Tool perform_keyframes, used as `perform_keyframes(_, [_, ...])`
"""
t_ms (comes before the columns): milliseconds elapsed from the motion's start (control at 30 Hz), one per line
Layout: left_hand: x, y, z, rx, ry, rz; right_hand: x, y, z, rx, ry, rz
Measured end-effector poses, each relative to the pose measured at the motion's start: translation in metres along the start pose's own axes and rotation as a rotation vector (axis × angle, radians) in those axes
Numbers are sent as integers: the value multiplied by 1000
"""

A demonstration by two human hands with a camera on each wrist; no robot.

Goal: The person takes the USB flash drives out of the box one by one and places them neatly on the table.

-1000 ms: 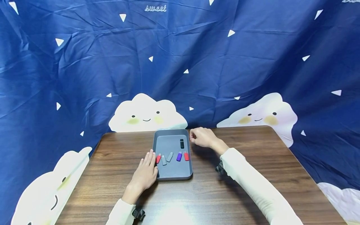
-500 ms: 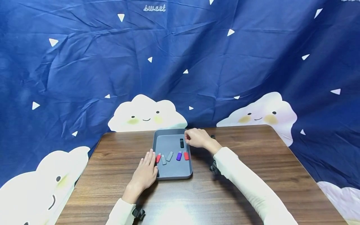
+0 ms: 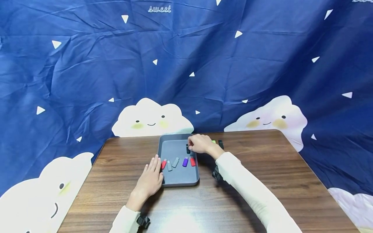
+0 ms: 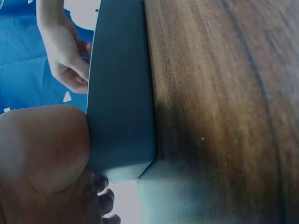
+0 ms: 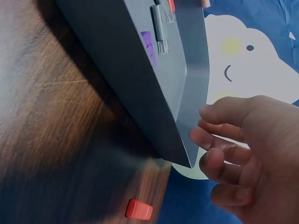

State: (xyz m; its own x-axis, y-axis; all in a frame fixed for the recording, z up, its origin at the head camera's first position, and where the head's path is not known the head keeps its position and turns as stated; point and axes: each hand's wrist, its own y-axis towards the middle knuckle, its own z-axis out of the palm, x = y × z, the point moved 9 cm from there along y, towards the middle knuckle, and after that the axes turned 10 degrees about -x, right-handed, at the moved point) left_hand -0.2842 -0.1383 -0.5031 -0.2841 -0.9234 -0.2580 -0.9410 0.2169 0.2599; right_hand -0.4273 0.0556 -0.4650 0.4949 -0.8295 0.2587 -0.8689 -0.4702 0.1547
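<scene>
A shallow grey tray (image 3: 179, 178) holds several USB sticks. Toward its far right lies a black USB stick (image 3: 188, 150), partly covered by my right hand (image 3: 200, 143). That hand reaches over the tray's right wall, its thumb and fingers loosely bent at the black stick; in the right wrist view nothing shows between them. My left hand (image 3: 151, 178) rests along the left wall with straight fingers. Across the tray's middle lie a red stick (image 3: 164, 164), two grey sticks (image 3: 175, 162), a purple stick (image 3: 185, 161) and another red stick (image 3: 193, 161).
On the wooden table (image 3: 262, 168), right of the tray, lie a black stick (image 3: 220, 144) and a green piece (image 3: 214, 141), partly behind the right wrist. A small red piece (image 5: 139, 210) sits there too in the right wrist view. A blue curtain (image 3: 186, 64) hangs behind.
My right hand has moved left from beside the tray to over its right side, at the black stick. Pieces behind it came into view. The left hand stays put.
</scene>
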Motion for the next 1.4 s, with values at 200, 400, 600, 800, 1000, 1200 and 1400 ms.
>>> perform_keyframes(200, [-1, 0, -2, -26, -34, 16, 0, 6, 2, 33, -30, 31])
perform_keyframes(400, [-1, 1, -3, -13, -32, 8, 1, 12, 4, 54, -44, 58])
perform_keyframes(600, [0, 1, -2, -21, -37, 23, 3, 19, 8, 86, -63, 84])
perform_keyframes(800, [1, 3, -2, 17, -16, 1, 3, 27, 15, 122, -78, 109])
perform_keyframes(1000, [1, 4, -1, 34, -2, -1, 1, 33, 24, 184, -107, 138])
perform_keyframes(1200, [1, 5, -3, 35, -4, 0, 6, 31, 18, 168, -124, 140])
perform_keyframes(1400, [2, 6, -3, 35, -7, 0, 10, 29, 16, 181, -150, 138])
